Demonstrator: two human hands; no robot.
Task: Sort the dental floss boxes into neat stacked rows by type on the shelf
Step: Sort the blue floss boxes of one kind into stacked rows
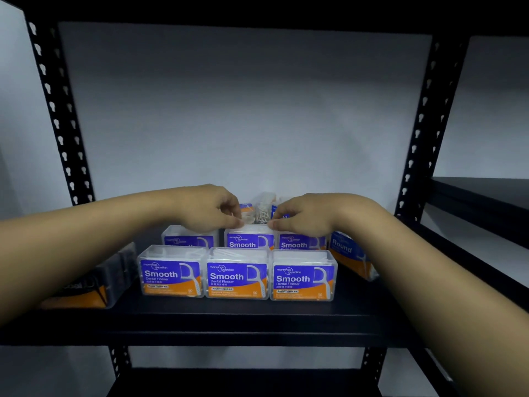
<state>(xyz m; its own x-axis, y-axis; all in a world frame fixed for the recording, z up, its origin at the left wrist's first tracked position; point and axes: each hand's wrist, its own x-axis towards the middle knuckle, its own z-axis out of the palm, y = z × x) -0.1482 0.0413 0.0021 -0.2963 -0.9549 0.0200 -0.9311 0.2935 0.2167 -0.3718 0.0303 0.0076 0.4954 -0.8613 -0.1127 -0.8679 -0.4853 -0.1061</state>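
Three clear "Smooth" floss boxes (237,275) with blue and orange labels stand side by side at the front of the black shelf (229,322). A second row of three stands right behind them. My left hand (210,209) and my right hand (305,214) pinch the top corners of the middle box of that second row (248,239) from either side. More floss boxes (262,209) lie farther back, partly hidden by my hands. A "Round" box (347,255) stands angled at the right, beside my right wrist.
Dark floss boxes with orange labels (94,285) lie at the shelf's left end under my left forearm. Black perforated uprights (61,118) frame the bay. Another black shelf (483,196) sits to the right, and a lower shelf (243,382) shows below.
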